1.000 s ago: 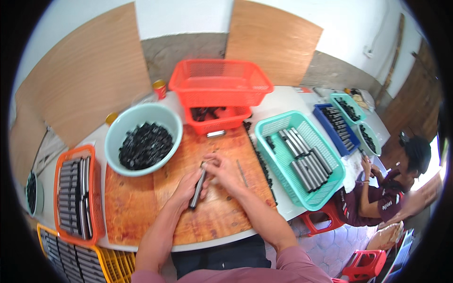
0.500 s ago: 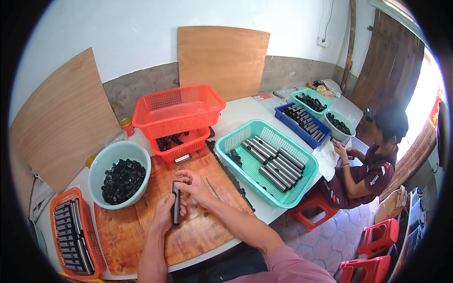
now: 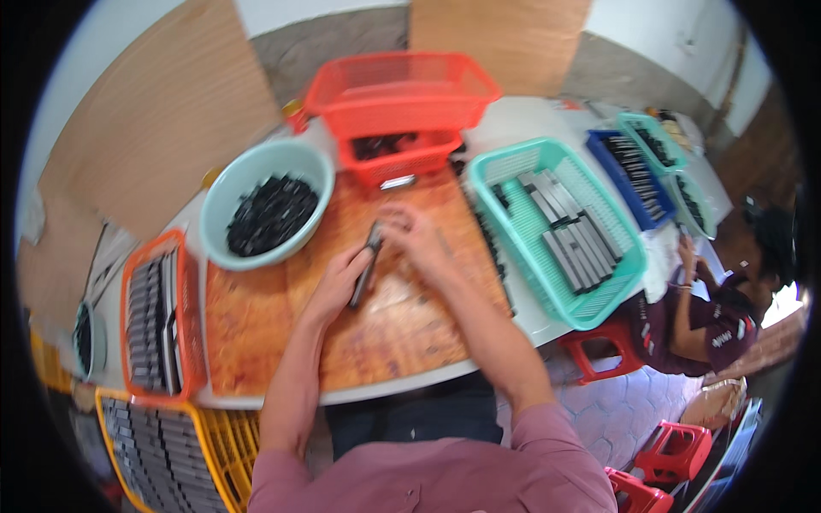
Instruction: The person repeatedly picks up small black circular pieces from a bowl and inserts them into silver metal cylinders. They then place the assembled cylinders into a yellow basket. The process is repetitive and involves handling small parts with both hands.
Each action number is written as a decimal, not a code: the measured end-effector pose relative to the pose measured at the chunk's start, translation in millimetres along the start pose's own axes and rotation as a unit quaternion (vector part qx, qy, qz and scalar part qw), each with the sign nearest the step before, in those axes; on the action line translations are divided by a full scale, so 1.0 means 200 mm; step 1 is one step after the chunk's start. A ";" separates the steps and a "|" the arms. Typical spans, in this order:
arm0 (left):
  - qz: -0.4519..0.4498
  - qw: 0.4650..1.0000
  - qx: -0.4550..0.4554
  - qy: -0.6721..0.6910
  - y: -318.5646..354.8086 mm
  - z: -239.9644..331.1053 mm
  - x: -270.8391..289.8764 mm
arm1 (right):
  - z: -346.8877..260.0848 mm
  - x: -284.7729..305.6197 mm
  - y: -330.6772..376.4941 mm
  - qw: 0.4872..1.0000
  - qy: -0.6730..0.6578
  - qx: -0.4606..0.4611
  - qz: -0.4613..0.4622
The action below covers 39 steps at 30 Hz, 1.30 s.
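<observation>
Over a wooden board (image 3: 256,325), my left hand (image 3: 340,275) holds a long dark grey bar (image 3: 366,267) along its lower half. My right hand (image 3: 412,235) grips the bar's upper end with its fingertips. The bar lies slanted just above the board. A pale green bowl (image 3: 224,201) of small black parts stands to the upper left. A teal basket (image 3: 616,282) with several grey bars sits to the right.
Two stacked red baskets (image 3: 402,85) stand behind the board. An orange tray (image 3: 192,316) of dark bars lies at the left, a yellow crate (image 3: 218,445) below it. Blue (image 3: 609,162) and teal trays lie far right, where a seated person (image 3: 710,316) works. Red stools (image 3: 599,355) stand below.
The view has swung back left and downward. Both hands still hold the bar over the board, with the right hand working at its upper end.
</observation>
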<state>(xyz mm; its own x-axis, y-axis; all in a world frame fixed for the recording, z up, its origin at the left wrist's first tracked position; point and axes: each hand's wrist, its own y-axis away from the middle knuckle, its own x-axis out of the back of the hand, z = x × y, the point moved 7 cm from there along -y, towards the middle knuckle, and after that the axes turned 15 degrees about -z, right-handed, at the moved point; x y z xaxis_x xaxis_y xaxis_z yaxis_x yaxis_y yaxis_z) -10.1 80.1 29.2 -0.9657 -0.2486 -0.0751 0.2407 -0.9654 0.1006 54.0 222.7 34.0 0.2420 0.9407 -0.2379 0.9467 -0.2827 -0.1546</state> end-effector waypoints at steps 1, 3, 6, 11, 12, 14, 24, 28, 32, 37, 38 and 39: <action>-0.003 0.999 -0.008 -0.039 0.00 0.03 0.00 | 0.03 0.02 0.00 1.000 -0.007 0.005 0.000; 0.009 0.994 -0.020 -0.111 0.04 0.04 0.04 | 0.01 -0.02 0.01 0.998 -0.029 -0.021 -0.047; 0.043 0.978 -0.013 -0.203 0.12 0.06 0.06 | 0.04 -0.07 -0.01 0.994 0.034 -0.046 -0.095; 0.087 0.855 -0.051 -0.510 0.24 0.13 0.00 | 0.00 -0.15 0.02 0.981 0.102 -0.105 -0.129; 0.089 0.834 -0.041 -0.544 0.25 0.12 0.00 | -0.03 -0.16 0.03 0.978 0.125 -0.120 -0.120; 0.087 0.789 -0.033 -0.608 0.24 0.12 -0.02 | 0.00 -0.14 0.03 0.972 0.172 -0.098 -0.124; 0.147 0.693 -0.091 -0.700 0.32 0.07 -0.01 | 0.18 -0.18 -0.01 0.960 0.207 -0.044 -0.181; 0.159 0.705 -0.138 -0.678 0.31 0.03 -0.02 | 0.23 -0.15 -0.03 0.957 0.218 -0.025 -0.190; 0.174 0.735 -0.180 -0.630 0.27 0.02 -0.03 | 0.16 -0.12 0.03 0.967 0.154 -0.057 -0.194; 0.210 0.725 -0.143 -0.641 0.34 0.05 -0.06 | 0.13 -0.14 0.01 0.949 0.240 -0.071 -0.194; 0.209 0.724 -0.136 -0.643 0.34 0.04 -0.06 | 0.13 -0.14 0.02 0.950 0.236 -0.072 -0.194; 0.206 0.724 -0.129 -0.645 0.34 0.02 -0.06 | 0.13 -0.15 0.01 0.951 0.231 -0.072 -0.194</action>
<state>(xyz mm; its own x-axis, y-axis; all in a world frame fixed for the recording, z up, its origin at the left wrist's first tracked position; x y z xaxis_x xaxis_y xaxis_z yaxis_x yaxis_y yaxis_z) 17.5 17.7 41.8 -0.0540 -0.4000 0.9149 0.3843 -0.8540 -0.3507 43.8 188.9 16.6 -0.0950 0.9602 0.2628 0.9950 0.0996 -0.0043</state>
